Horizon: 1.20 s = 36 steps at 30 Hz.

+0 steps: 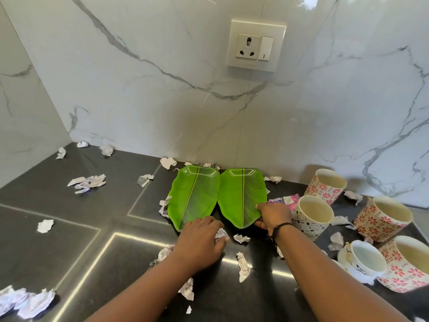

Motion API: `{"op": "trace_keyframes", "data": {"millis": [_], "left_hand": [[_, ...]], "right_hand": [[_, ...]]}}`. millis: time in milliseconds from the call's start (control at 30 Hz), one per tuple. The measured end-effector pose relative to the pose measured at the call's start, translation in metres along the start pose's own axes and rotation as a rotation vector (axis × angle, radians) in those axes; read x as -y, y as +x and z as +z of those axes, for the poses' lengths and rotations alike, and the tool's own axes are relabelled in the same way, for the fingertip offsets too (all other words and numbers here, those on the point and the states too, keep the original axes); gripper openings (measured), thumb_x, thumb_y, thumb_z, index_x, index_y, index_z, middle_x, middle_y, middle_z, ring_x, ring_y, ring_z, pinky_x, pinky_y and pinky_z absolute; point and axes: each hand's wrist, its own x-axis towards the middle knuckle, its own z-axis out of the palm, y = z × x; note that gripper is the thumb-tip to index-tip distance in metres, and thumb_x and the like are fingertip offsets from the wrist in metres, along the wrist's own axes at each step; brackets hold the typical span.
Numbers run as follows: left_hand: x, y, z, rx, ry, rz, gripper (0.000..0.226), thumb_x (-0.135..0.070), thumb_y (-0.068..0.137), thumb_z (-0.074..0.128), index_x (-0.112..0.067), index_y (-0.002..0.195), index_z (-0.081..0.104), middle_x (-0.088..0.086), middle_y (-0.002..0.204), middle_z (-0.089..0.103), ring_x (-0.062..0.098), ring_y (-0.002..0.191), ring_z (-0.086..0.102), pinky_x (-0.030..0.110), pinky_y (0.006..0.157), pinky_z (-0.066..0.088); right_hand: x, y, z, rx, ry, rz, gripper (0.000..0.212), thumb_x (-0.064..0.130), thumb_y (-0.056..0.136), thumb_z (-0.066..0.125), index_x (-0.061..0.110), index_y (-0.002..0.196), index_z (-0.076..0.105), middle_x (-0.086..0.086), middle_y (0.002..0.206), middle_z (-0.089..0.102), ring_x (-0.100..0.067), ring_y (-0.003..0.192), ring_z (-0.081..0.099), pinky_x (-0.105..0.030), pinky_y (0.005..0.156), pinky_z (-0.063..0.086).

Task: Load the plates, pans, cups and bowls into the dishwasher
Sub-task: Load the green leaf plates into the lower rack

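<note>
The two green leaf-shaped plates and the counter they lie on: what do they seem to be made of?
Left leaf plate and right leaf plate: probably moulded plastic or melamine, glossy; sharp white highlights sit on their far ends and the veins look printed or moulded. Counter: dark polished stone, perhaps granite; it mirrors bright light strips. The right hand grips the right plate's near edge; the left hand rests at the left plate's near end.

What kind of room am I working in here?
Most likely a home kitchen: a dark stone countertop against a marble-look wall with a socket and switch plate, patterned cups standing at the right, and two leaf-shaped green plates under your hands.
</note>
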Motion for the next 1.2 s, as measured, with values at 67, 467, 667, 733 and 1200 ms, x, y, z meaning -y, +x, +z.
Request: {"op": "trace_keyframes", "data": {"millis": [67, 467, 667, 733, 1200], "left_hand": [[-0.001, -0.002, -0.004, -0.006, -0.002, 0.001, 0.043, -0.053, 0.094, 0.039, -0.03, 0.128, 0.05, -0.008, 0.132, 0.05, 0.017, 0.119, 0.048, 0.034, 0.1, 0.034], [-0.014, -0.034, -0.058, -0.08, -0.444, -0.195, 0.028, -0.048, 0.089, 0.056, -0.029, 0.109, 0.062, -0.012, 0.107, 0.056, 0.008, 0.101, 0.054, 0.026, 0.081, 0.041], [-0.024, -0.041, -0.101, -0.068, -1.166, -0.397, 0.012, -0.029, 0.09, 0.064, -0.018, 0.092, 0.063, 0.003, 0.091, 0.064, 0.017, 0.081, 0.056, 0.029, 0.07, 0.045], [-0.024, -0.04, -0.111, -0.171, -1.214, -0.383, 0.017, -0.026, 0.091, 0.062, -0.013, 0.103, 0.061, 0.004, 0.097, 0.063, 0.017, 0.085, 0.055, 0.031, 0.074, 0.046], [-0.185, -0.057, -0.1, 0.59, -1.557, -0.011, 0.031, -0.019, 0.081, 0.063, -0.003, 0.107, 0.069, 0.02, 0.094, 0.071, 0.029, 0.078, 0.07, 0.04, 0.07, 0.059]], "right_hand": [[0.008, -0.004, -0.006, -0.008, -0.062, -0.054, 0.003, -0.002, 0.08, 0.059, 0.001, 0.078, 0.059, -0.018, 0.085, 0.069, -0.032, 0.077, 0.07, -0.046, 0.066, 0.06], [0.059, -0.093, -0.043, -0.01, -0.239, -0.393, 0.014, 0.019, 0.084, 0.065, 0.006, 0.078, 0.062, -0.015, 0.083, 0.067, -0.03, 0.086, 0.068, -0.033, 0.07, 0.055], [0.087, -0.149, -0.086, -0.013, -0.329, -0.582, 0.019, 0.013, 0.079, 0.072, -0.005, 0.073, 0.068, -0.012, 0.063, 0.055, -0.017, 0.056, 0.051, -0.026, 0.051, 0.048], [0.093, -0.173, -0.11, -0.016, -0.379, -0.652, 0.016, 0.019, 0.079, 0.073, 0.003, 0.075, 0.074, -0.007, 0.063, 0.061, -0.015, 0.058, 0.052, -0.019, 0.048, 0.041], [0.033, -0.272, -0.308, 0.098, -0.287, -0.303, 0.032, 0.017, 0.078, 0.073, -0.01, 0.094, 0.068, -0.026, 0.089, 0.068, -0.03, 0.073, 0.063, -0.045, 0.077, 0.051]]}}
